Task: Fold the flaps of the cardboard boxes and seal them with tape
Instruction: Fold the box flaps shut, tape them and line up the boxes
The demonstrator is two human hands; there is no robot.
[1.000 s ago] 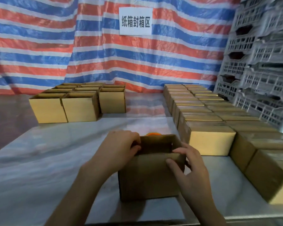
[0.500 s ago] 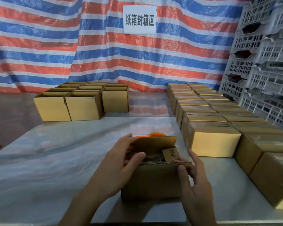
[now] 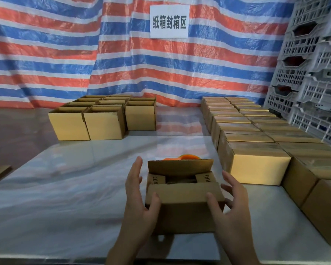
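Corrugated brown cardboard forms the small box (image 3: 183, 207) at the near middle of the glossy white table (image 3: 65, 188). Its two short printed side flaps lie inward, the near long flap is bent over them, and the far flap stands upright. The left hand (image 3: 139, 203) lies flat-fingered along the box's left wall, thumb pressing the near flap. The right hand (image 3: 231, 205) is spread loosely at the right wall, thumb on the same flap; neither grips anything. An orange rounded tape dispenser (image 3: 182, 157) peeks from behind. Smooth taped boxes (image 3: 256, 163) line the right side; open-topped boxes (image 3: 101, 123) stand far left.
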